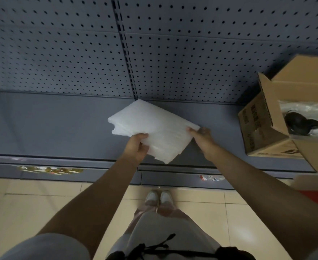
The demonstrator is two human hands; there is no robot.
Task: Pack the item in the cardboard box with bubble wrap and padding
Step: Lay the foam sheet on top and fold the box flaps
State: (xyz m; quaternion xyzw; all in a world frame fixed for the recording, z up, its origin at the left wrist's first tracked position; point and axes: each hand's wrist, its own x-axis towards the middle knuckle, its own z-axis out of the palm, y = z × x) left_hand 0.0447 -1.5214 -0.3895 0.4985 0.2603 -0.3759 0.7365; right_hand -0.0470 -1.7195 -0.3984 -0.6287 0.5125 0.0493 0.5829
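Note:
A folded stack of white foam padding (pixel 152 128) is held above the grey shelf (pixel 60 124), tilted with one corner toward the back. My left hand (pixel 136 146) grips its near edge, thumb on top. My right hand (pixel 201 136) pinches its right corner. At the far right stands an open cardboard box (pixel 263 117) with its flaps up. Inside it lies a black item (pixel 298 123) on white wrap (pixel 304 107); the box's right part is cut off by the frame.
A grey pegboard wall (pixel 173 53) rises behind the shelf, with a slotted upright (pixel 124 44) down its middle. A second cardboard flap and something red (pixel 317 196) sit at the lower right. Beige floor tiles (pixel 32 203) and my shoes lie below the shelf edge.

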